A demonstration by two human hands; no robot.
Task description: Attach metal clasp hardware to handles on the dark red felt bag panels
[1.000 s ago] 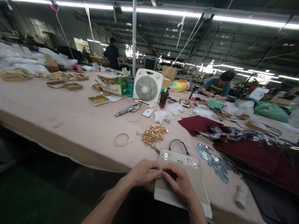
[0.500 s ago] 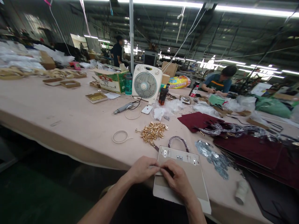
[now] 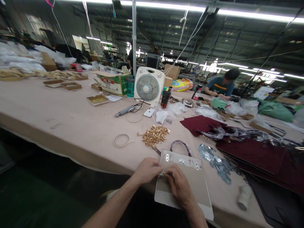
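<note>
A beige bag panel point(image 3: 196, 185) with a wrapped purple handle point(image 3: 180, 142) lies at the table's front edge, several small metal plates along its top. My left hand point(image 3: 148, 171) is at the panel's left edge, thumb and fingers pinched together. Over the panel's left half, my right hand point(image 3: 179, 183) is closed too, its fingertips close to the left ones. Something small and pale shows between the fingertips, too small to name. Just beyond the panel lies a pile of gold metal fittings point(image 3: 154, 136), with a strip of pale tape point(image 3: 122, 140) to its left.
Grey metal pieces point(image 3: 216, 161) and dark red panels point(image 3: 254, 155) lie to the right, near a small grey cylinder point(image 3: 244, 197). Farther back are a box fan point(image 3: 149, 85), an electric screwdriver point(image 3: 124, 111) and a phone point(image 3: 149, 112). A co-worker point(image 3: 220, 85) sits across the table.
My right hand's fingertips have drawn slightly right, away from the left ones, opening a small gap. The standing person in the background has moved right, partly behind the pole.
</note>
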